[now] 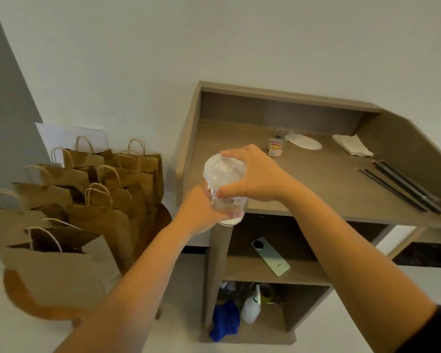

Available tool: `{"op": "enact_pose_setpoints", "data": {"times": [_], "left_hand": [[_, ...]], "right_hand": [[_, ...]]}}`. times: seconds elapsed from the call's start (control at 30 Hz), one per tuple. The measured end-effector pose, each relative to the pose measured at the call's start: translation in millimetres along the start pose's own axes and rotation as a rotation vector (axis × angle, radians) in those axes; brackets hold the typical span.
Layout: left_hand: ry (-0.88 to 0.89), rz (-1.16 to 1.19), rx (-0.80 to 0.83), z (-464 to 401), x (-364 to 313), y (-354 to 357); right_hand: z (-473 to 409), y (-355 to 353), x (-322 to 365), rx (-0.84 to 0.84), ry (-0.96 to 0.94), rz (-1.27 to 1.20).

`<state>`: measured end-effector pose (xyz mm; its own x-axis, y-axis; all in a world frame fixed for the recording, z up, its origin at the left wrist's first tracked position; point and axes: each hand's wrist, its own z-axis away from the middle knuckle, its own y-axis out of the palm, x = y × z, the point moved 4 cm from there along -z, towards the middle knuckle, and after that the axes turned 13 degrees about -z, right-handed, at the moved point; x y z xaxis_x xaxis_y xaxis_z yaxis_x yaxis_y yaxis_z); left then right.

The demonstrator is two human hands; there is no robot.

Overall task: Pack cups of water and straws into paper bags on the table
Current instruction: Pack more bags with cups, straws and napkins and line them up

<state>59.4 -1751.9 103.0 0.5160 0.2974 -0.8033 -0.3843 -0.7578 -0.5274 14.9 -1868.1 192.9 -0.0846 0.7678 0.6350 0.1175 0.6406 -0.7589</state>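
Observation:
I hold a clear plastic cup of water (228, 207) in the air at the front left corner of the brown counter (316, 189). My left hand (197, 212) grips the cup's body from below and the left. My right hand (252, 174) curls its fingers and thumb round the cup's clear domed lid (223, 171) on top. Several black straws (405, 189) lie on the counter's right side. Several brown paper bags (107, 189) with twine handles stand open on a round wooden table (36, 307) at the left.
At the counter's back stand a small jar (274, 147), a white lid (306, 142) and napkins (351, 145). A green phone (270, 256) lies on the shelf below. A white bottle (251, 308) and blue cloth (225, 319) sit on the lowest shelf.

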Motion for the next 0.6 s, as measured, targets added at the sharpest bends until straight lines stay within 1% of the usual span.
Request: {"op": "enact_pose_setpoints", "data": {"times": [0.13, 0.2, 0.33, 0.4, 0.47, 0.6], "left_hand": [[-0.001, 0.007, -0.001, 25, 6, -26], [-0.021, -0.034, -0.027, 37, 14, -44], [-0.131, -0.096, -0.088, 60, 45, -85], [-0.137, -0.149, -0.082, 73, 60, -105], [-0.187, -0.182, -0.080, 85, 81, -129], [-0.320, -0.220, 0.010, 106, 139, -187]], "right_hand": [[2, 20, 27, 0.037, -0.039, -0.017], [-1, 35, 40, 0.061, -0.059, -0.019], [-19, 79, 68, 0.116, -0.106, -0.024], [-32, 105, 81, 0.138, -0.122, -0.036], [-48, 133, 93, 0.157, -0.127, -0.057], [-83, 193, 113, 0.190, -0.114, -0.113]]}}
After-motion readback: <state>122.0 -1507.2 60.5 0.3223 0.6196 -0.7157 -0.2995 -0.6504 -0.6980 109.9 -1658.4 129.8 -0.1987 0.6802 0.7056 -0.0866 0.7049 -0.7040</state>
